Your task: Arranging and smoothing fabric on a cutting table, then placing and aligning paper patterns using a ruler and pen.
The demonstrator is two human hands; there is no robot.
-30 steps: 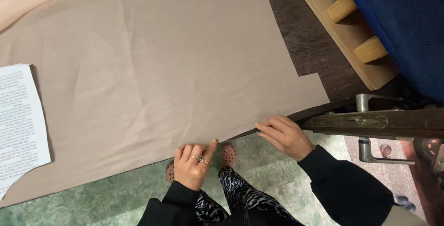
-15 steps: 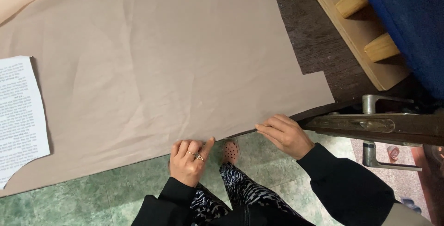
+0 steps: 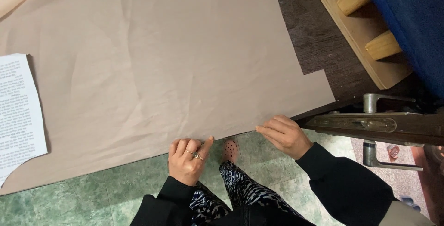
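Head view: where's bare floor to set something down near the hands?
Green tiled floor lies bare below the beige fabric, left of the left hand. Dark floor shows between fabric and wooden frame. Crowded around the right hand, beside the door edge.

both hands point(image 3: 187, 161) point(image 3: 284, 135) rest on the cloth's point(image 3: 175, 64) near edge, paper point(image 3: 18, 115) at left.

Even, soft indoor light, moderately bright, warm cast; no glare. Beige fabric point(image 3: 175, 64) evenly lit, faint shading along its wrinkles. Narrow dark shadow beside right edge of printed paper sheet point(image 3: 18, 115). Deep shadow under fabric corner near door edge point(image 3: 384, 126); blue upholstery point(image 3: 411, 18) dim top right. Dull sheen on metal door handle point(image 3: 374, 101). Focus sharp at centre, slight softness and stretching toward corners
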